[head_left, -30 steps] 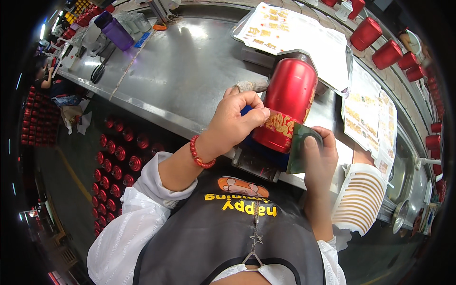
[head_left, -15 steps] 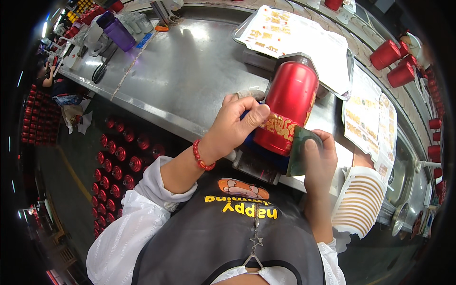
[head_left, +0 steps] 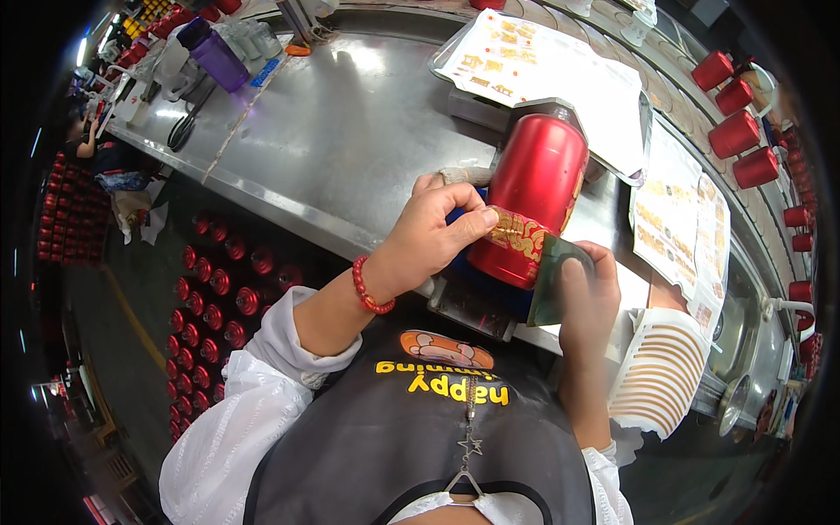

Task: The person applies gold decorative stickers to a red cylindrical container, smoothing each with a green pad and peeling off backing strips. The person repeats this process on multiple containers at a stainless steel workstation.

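Note:
A shiny red metal bottle lies tilted in a holder on the bench, its neck pointing away from me. Around its lower part runs a gold-patterned decal. My left hand, with a red bead bracelet at the wrist, is closed in a pinch at the decal's left end, thumb tip against the bottle. In my right hand is a translucent dark green scraper, its upper edge meeting the decal's right side. Blue material shows beneath the bottle, mostly hidden. A pale wrapped cylinder sits just behind my left fingers.
Printed decal sheets lie on a tray beyond the bottle, with more sheets at right. A striped white stack hangs over the near right edge. Red bottles line the conveyor; others stand below left. A purple bottle stands far left.
My left thumb has shifted slightly along the decal's left end. The right hand and scraper have barely moved. Red bottles on the conveyor at right have changed position.

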A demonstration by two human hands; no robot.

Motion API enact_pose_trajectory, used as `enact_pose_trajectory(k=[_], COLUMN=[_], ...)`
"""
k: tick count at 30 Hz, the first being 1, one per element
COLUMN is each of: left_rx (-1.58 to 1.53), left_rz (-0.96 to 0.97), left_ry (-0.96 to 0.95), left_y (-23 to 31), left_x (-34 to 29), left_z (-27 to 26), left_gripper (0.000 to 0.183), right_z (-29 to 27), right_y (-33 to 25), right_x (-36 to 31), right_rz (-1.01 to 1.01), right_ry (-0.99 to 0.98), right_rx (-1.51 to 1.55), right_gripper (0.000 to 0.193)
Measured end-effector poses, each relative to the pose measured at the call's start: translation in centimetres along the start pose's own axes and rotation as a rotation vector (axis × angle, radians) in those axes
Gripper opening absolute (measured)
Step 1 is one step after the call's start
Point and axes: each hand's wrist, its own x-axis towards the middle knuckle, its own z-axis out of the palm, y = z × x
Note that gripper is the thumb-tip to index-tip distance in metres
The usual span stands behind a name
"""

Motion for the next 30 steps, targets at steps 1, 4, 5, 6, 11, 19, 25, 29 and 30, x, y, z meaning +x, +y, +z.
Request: enact_pose_trajectory(k=[1, 4, 5, 6, 11, 19, 25, 29, 30], left_rx=[0.014, 0.037, 0.03, 0.024, 0.053, 0.873, 0.692, 0.614, 0.622], left_rz=[0.014, 0.047, 0.051, 0.056, 0.11, 0.607, 0.496, 0.407, 0.391], left_ry=[0.0, 0.019, 0.037, 0.056, 0.147, 0.198, 0.302, 0.251, 0.245], left_y=[0.0, 0.0, -0.1, -0.2, -0.8, 2.9, -0.8, -3.1, -3.1], left_x=[0.0, -0.2, -0.4, -0.5, -0.8, -3.5, -4.1, -3.6, -3.5], left_z=[0.0, 0.0, 0.2, 0.3, 0.8, 3.7, 2.9, 2.7, 2.6], left_gripper=[0.025, 0.025, 0.025, 0.026, 0.024, 0.051, 0.069, 0.083, 0.086], right_z=[0.0, 0.1, 0.1, 0.1, 0.0, 0.4, -0.2, 0.4, 0.6], right_y=[0.1, 0.1, 0.0, 0.0, 0.3, 0.0, -0.1, -2.5, -3.0], right_x=[0.0, 0.0, 0.0, 0.0, 0.1, 0.2, 0.4, 1.9, 2.6], right_rz=[0.001, 0.006, 0.009, 0.007, -0.002, 0.003, 0.029, -0.296, -0.545], right_ry=[0.003, 0.007, 0.006, 0.007, 0.01, 0.017, 0.011, 0.11, 0.109], right_rx=[0.005, 0.006, 0.003, -0.007, -0.031, -0.006, -0.014, -0.389, -0.638], right_gripper=[0.022, 0.022, 0.022, 0.022, 0.022, 0.022, 0.021, 0.014, 0.013])
